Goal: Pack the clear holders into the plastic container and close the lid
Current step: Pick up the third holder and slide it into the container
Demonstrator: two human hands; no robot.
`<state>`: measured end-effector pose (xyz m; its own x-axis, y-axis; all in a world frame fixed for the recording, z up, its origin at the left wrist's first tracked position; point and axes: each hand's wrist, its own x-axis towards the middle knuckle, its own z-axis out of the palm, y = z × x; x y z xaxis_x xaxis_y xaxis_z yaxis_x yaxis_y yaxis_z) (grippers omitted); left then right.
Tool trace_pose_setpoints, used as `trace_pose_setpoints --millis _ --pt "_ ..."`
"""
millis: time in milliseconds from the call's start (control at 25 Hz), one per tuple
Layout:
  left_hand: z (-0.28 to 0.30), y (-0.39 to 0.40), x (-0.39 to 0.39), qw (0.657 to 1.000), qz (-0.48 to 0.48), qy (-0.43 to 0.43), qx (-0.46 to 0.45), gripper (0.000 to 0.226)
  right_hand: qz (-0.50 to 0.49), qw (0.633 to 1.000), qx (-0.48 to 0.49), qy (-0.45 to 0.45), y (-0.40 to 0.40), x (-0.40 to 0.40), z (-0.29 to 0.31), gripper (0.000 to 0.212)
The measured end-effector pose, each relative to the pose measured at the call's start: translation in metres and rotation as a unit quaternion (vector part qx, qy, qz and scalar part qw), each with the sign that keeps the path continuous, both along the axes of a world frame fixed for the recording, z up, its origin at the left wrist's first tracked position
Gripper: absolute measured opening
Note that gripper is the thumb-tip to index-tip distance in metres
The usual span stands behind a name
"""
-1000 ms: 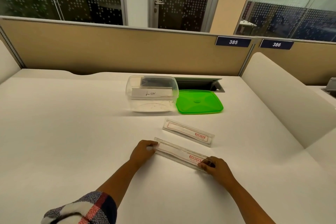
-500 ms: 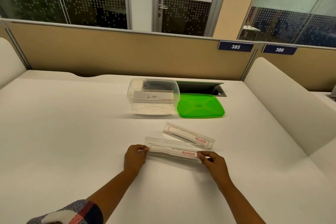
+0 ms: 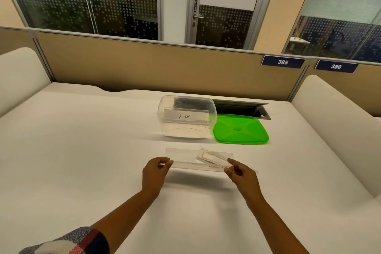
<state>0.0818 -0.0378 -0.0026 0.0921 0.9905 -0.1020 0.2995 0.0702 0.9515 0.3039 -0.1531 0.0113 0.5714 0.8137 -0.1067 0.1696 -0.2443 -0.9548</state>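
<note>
I hold a long clear holder [image 3: 185, 158] above the white desk, upright on its long edge. My left hand [image 3: 155, 171] pinches its left end and my right hand [image 3: 240, 173] pinches its right end. A second clear holder [image 3: 212, 156] with a red outline lies flat on the desk just behind it, seen through the held one. Farther back stands the clear plastic container [image 3: 186, 118], open, with a white label reading "LION". Its green lid [image 3: 240, 129] lies flat on the desk, touching the container's right side.
A dark cable hatch [image 3: 241, 108] is open in the desk behind the lid. A tan partition [image 3: 144, 64] runs along the back edge. White curved dividers [image 3: 329, 117] rise at the desk's left and right sides.
Both hands have lifted the holder off the desk, turned it level and stood it up on its edge, so it now hangs in front of the second holder.
</note>
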Motion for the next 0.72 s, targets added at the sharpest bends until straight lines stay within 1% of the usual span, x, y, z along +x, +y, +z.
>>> trace_pose_setpoints --millis 200,320,520,600,640,720 --pt "0.023 0.017 -0.001 0.998 0.036 -0.015 0.046 0.035 -0.027 0.999 0.030 -0.016 0.030 -0.004 0.013 0.048" --pt "0.037 0.033 -0.002 0.997 0.051 -0.034 0.053 0.036 -0.026 0.998 0.042 -0.040 0.049 -0.004 0.023 0.050" --pt "0.065 0.067 0.004 0.992 0.063 -0.057 0.092 0.033 -0.031 0.993 0.080 -0.083 0.094 0.010 0.051 0.044" --pt "0.076 0.087 0.009 0.991 0.064 -0.073 0.092 0.032 -0.041 0.989 0.100 -0.098 0.117 0.021 0.065 0.039" --pt "0.081 0.100 0.013 0.991 0.066 -0.085 0.086 0.031 -0.047 0.988 0.110 -0.096 0.128 0.026 0.071 0.035" --pt "0.088 0.122 0.021 0.988 0.070 -0.125 0.063 0.029 -0.061 0.988 0.128 -0.061 0.151 0.035 0.079 0.028"
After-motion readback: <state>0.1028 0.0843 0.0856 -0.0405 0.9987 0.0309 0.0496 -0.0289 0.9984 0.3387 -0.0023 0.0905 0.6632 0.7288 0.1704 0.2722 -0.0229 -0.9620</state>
